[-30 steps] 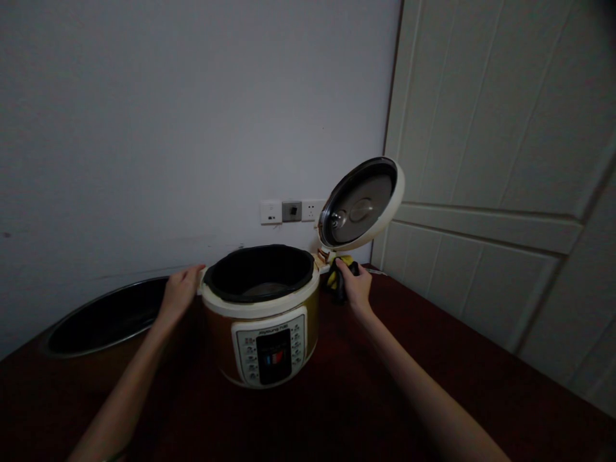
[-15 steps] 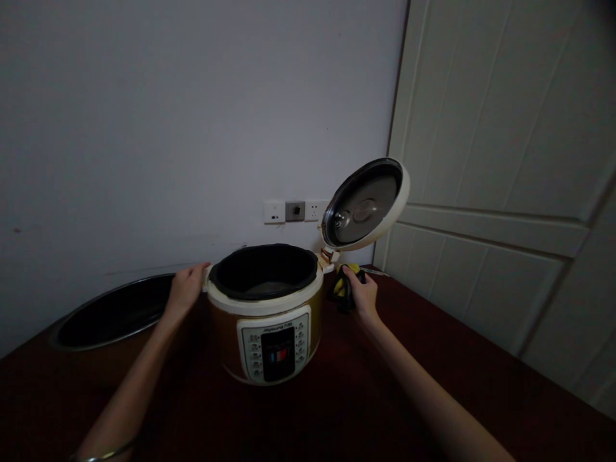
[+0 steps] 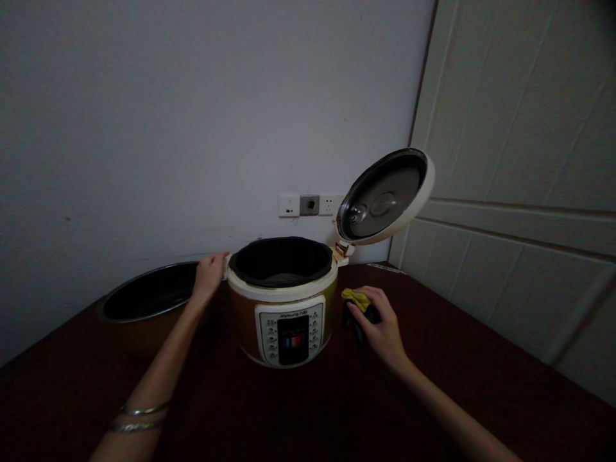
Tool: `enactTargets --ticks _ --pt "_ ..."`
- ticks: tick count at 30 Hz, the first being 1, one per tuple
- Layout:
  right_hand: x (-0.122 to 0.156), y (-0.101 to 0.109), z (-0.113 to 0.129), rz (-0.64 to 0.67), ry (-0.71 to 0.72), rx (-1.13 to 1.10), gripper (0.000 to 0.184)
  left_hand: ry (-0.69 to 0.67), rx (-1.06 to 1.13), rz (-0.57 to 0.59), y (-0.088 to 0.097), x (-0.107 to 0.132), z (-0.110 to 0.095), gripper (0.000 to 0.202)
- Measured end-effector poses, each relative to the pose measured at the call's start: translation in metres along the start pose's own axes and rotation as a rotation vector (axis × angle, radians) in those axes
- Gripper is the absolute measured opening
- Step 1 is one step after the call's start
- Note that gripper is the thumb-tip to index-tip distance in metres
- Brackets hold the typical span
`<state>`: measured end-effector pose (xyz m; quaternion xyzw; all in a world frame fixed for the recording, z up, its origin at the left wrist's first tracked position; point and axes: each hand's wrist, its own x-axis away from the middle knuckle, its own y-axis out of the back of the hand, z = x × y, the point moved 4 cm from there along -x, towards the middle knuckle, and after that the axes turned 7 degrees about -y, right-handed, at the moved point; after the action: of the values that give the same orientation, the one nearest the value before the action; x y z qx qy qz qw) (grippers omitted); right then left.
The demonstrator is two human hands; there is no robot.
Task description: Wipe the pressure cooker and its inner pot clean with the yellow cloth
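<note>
We note a dark-red table [image 3: 298, 417] by a pale wall [image 3: 216, 115]. Left hand [image 3: 208, 277] grips the cooker [image 3: 289, 296]; right hand [image 3: 384, 324], a yellow-black bundle [image 3: 356, 298].

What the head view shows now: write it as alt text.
A person's left hand touches the side of a cooker with its lid raised; the right hand holds a yellow-and-black bundle beside it. A wide, dark-lined pot stands to the left.

The bench [image 3: 298, 417] has a dark reddish-brown surface. A cooker [image 3: 289, 333] stands upright on it. A wide, open pan [image 3: 139, 335] with a dark interior rests to the left, near the cooker. A thin strip [image 3: 387, 268], identity unclear, lies at the right rear.
</note>
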<state>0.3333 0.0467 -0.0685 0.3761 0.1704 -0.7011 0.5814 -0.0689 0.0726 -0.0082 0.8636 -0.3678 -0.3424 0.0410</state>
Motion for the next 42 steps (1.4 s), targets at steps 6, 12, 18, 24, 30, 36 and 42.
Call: enactTargets --ticks 6,12,18,24,30,36,42 --pt "-0.009 -0.019 0.02 -0.009 0.195 -0.013 0.015 0.007 -0.021 0.018 0.001 0.0 -0.006 0.047" --pt "0.03 -0.027 -0.005 0.245 0.237 0.062 0.019 -0.001 -0.015 0.03 0.0 0.002 -0.005 0.049" --pt "0.043 -0.008 -0.009 0.479 0.182 0.164 0.025 -0.014 -0.004 0.024 0.0 0.0 -0.003 0.05" --pt "0.02 0.02 -0.005 0.504 0.099 0.244 0.022 -0.03 0.024 0.008 0.0 0.0 -0.001 0.045" --pt "0.033 0.014 -0.015 0.803 -0.023 0.333 0.017 -0.007 0.061 0.004 0.0 -0.004 0.006 0.043" --pt "0.046 0.007 -0.019 0.908 -0.096 0.375 0.059 -0.005 0.079 0.003 0.0 -0.005 0.01 0.044" --pt "-0.049 0.051 -0.02 0.496 -0.248 -0.03 0.032 -0.009 0.079 -0.003 0.001 -0.005 0.009 0.04"
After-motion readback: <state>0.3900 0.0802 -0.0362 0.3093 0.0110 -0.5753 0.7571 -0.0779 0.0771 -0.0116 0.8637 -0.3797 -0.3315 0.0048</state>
